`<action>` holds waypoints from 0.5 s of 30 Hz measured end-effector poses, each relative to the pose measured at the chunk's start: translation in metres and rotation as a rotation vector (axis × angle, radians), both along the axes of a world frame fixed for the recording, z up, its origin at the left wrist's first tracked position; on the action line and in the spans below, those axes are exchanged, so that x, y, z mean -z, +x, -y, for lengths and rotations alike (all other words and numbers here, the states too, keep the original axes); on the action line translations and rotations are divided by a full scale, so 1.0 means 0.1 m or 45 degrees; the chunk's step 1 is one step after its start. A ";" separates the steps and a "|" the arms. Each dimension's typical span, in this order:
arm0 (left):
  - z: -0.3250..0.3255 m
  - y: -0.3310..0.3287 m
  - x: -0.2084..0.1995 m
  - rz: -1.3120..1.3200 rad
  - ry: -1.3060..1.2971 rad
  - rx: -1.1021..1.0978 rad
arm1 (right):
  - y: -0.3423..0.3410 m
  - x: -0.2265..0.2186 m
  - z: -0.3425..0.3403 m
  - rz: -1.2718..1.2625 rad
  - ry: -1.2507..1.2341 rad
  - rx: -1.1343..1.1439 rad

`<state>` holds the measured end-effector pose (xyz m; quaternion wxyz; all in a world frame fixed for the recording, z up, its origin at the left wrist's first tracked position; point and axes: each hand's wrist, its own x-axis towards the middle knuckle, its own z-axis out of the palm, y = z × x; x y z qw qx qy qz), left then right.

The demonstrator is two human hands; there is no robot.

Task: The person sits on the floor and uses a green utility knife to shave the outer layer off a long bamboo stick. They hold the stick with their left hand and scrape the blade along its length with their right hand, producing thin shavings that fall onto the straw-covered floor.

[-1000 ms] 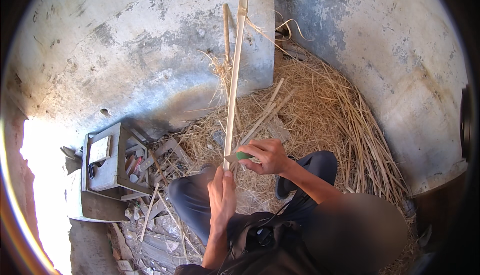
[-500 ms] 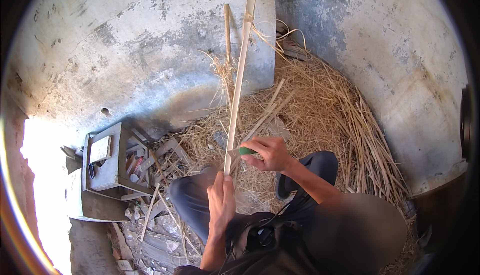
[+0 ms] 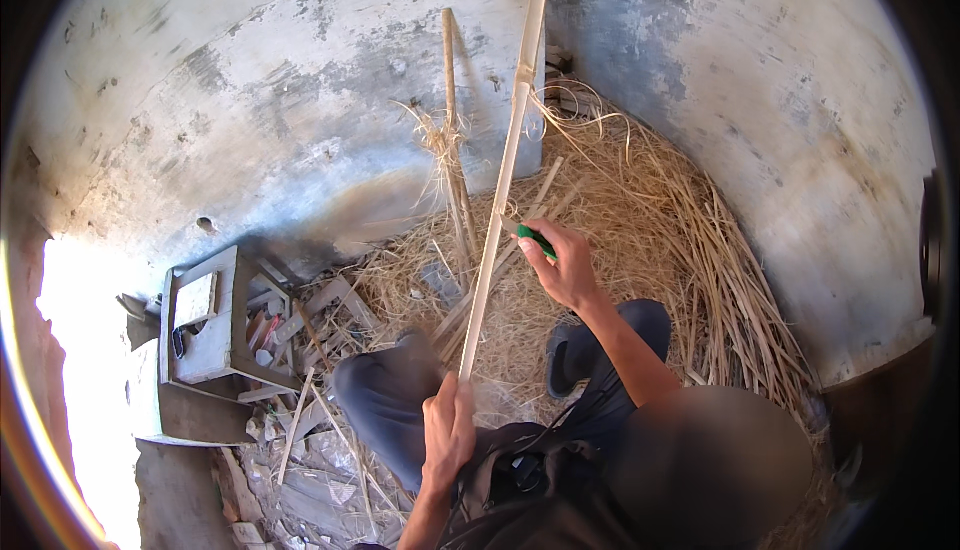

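A long split bamboo strip (image 3: 489, 250) rises from my lap toward the far wall, tilted a little to the right at its top. My left hand (image 3: 449, 427) is closed round its lower end. In my right hand (image 3: 567, 262) is a green-handled knife (image 3: 537, 240), its short blade touching the strip's right side partway up. A thin curled shaving shows at the blade. Higher up, by a joint in the strip, long pale slivers (image 3: 575, 125) curl off to the right. The blade is partly hidden by my fingers and the strip.
An upright stick (image 3: 451, 100) wrapped with shavings stands near the far wall. Straw-like shavings (image 3: 640, 210) cover the floor, with bundled thin strips (image 3: 745, 280) along the right wall. On the left, a small wooden stool (image 3: 215, 300) stands beside scattered scraps. My bent knees flank the strip.
My right hand and the knife have moved up along the strip, away from me. My left hand has come down slightly toward my body, and the strip's top has shifted right and lower.
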<state>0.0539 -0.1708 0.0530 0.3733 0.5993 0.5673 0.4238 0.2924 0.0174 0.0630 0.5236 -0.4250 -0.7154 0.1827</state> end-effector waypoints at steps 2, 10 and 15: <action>0.00 0.00 -0.02 -0.020 -0.018 -0.031 | -0.04 0.00 0.01 -0.138 -0.079 -0.117; -0.05 0.00 -0.01 -0.146 -0.053 -0.040 | -0.21 0.11 0.06 -0.760 -0.544 -0.522; -0.28 0.19 -0.26 -0.138 0.140 -0.140 | -0.25 0.18 0.08 -0.593 -0.465 -0.524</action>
